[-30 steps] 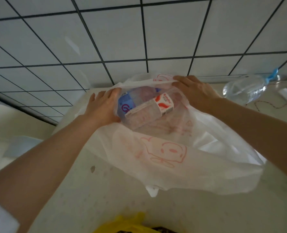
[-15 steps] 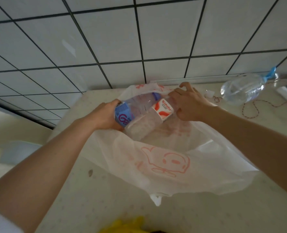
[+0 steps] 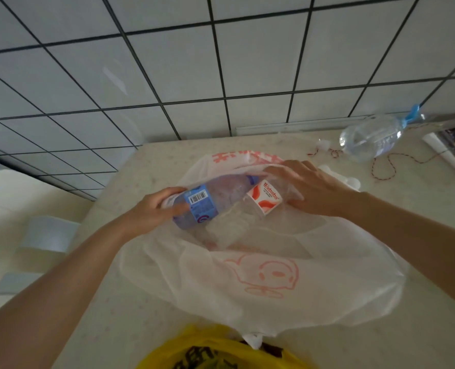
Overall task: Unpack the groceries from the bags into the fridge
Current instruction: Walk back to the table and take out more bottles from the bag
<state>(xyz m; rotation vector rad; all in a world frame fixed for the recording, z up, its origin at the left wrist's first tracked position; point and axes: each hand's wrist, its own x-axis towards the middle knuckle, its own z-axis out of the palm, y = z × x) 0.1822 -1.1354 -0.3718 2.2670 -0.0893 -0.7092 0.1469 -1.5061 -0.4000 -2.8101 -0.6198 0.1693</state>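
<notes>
The left hand (image 3: 154,209) has its grip wrapped round the base end of a blue-labelled water bottle (image 3: 210,201), which lies nearly flat at the mouth of a white plastic bag (image 3: 261,275), long axis running left to right with the cap end pointing right and slightly away. The right hand (image 3: 309,190) pinches the bag's far rim, just beside a red-and-white labelled bottle (image 3: 265,199) lying inside. The bag sits on a pale speckled table (image 3: 146,166) against a white tiled wall (image 3: 221,62), with a yellow bag (image 3: 215,350) at the near edge and a clear bottle (image 3: 372,137) far right.
</notes>
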